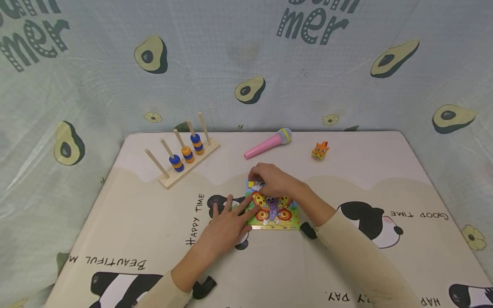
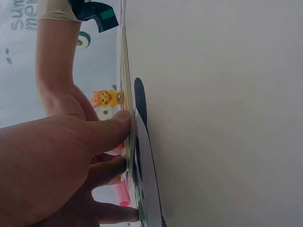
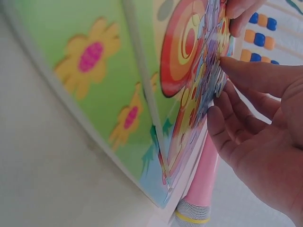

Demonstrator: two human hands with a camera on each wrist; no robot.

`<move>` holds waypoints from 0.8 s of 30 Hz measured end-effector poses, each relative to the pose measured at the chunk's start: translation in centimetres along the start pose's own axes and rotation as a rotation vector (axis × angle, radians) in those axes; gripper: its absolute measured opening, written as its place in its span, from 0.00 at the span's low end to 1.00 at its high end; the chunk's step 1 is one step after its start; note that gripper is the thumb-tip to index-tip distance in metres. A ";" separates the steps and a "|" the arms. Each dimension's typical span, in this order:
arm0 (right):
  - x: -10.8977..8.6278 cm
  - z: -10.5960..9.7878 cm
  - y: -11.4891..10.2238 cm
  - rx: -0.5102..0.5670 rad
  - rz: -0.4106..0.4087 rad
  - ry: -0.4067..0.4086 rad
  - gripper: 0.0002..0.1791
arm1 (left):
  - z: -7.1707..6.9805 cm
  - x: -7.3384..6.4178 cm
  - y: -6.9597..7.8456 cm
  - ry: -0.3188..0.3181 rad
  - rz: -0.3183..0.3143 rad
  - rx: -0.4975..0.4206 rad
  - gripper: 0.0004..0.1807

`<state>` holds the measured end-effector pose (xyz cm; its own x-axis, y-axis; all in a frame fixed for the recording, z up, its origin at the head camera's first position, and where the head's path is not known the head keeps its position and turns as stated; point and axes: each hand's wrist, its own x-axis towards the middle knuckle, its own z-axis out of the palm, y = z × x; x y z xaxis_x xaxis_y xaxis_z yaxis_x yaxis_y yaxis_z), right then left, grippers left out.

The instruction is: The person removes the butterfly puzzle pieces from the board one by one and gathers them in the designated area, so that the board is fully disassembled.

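A butterfly jigsaw puzzle (image 1: pixel 273 210) lies flat in its tray on the table, a picture of a red and yellow butterfly on green. My left hand (image 1: pixel 227 225) rests with spread fingers along the puzzle's left side; in the left wrist view, the thumb (image 2: pixel 118 125) touches the tray's edge. Over the puzzle's upper left, my right hand (image 1: pixel 275 182) has its fingers bent down. In the right wrist view, the right thumb and fingertips pinch a bluish puzzle piece (image 3: pixel 219 81) at the puzzle's surface. The hand partly hides that piece.
A pink toy microphone (image 1: pixel 265 145) lies behind the puzzle. Back left stands a wooden peg stacker (image 1: pixel 189 166) with blue and orange rings. A small orange and yellow toy figure (image 1: pixel 320 150) is at the back right. Avocado-print sheeting (image 1: pixel 208 55) hangs around the table.
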<state>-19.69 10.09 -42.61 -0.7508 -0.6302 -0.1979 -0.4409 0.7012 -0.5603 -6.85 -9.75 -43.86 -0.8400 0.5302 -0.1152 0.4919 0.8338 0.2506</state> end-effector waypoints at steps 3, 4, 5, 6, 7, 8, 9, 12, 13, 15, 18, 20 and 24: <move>0.0 0.0 0.1 0.000 -0.004 0.001 0.22 | 0.0 0.0 0.0 0.001 0.003 -0.004 0.29; -0.1 0.0 0.1 0.002 -0.006 0.002 0.22 | 0.0 0.0 0.0 0.002 0.003 -0.004 0.29; -0.1 -0.1 0.1 0.005 -0.010 0.003 0.22 | 0.0 0.0 0.0 0.002 0.003 -0.004 0.28; -0.1 -0.1 0.1 0.011 -0.012 0.005 0.23 | 0.0 0.0 0.0 0.002 0.002 -0.005 0.28; -0.2 -0.1 0.1 0.017 -0.015 0.006 0.23 | 0.0 0.0 0.0 0.002 0.002 -0.005 0.28; -0.2 -0.1 0.2 0.023 -0.016 0.008 0.23 | 0.0 0.0 0.0 0.002 0.002 -0.004 0.28; -0.3 -0.1 0.2 0.029 -0.018 0.010 0.23 | 0.0 0.0 0.0 0.002 0.002 -0.004 0.28; -0.4 -0.2 0.3 0.049 -0.027 0.018 0.23 | 0.0 0.1 0.0 0.002 0.001 -0.001 0.29; -0.4 -0.2 0.4 0.053 -0.032 0.019 0.22 | 0.0 0.1 0.0 0.002 0.001 -0.001 0.29; -0.4 -0.2 0.4 0.060 -0.042 0.023 0.22 | 0.1 0.0 0.0 0.002 0.000 -0.003 0.29; -0.4 -0.1 0.5 0.064 -0.049 0.028 0.22 | 0.1 0.0 0.0 0.003 -0.001 -0.006 0.29; -0.4 -0.1 0.6 0.068 -0.045 0.032 0.21 | 0.1 0.0 0.0 0.006 -0.001 -0.006 0.29; -0.5 0.0 0.7 0.070 -0.040 0.040 0.22 | 0.1 0.1 0.0 0.011 0.002 -0.005 0.28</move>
<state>-19.65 10.88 -42.91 -0.7528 -0.6425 -0.1431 -0.4363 0.6498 -0.6225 -6.85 -9.66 -43.95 -0.8415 0.5301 -0.1039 0.4925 0.8319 0.2557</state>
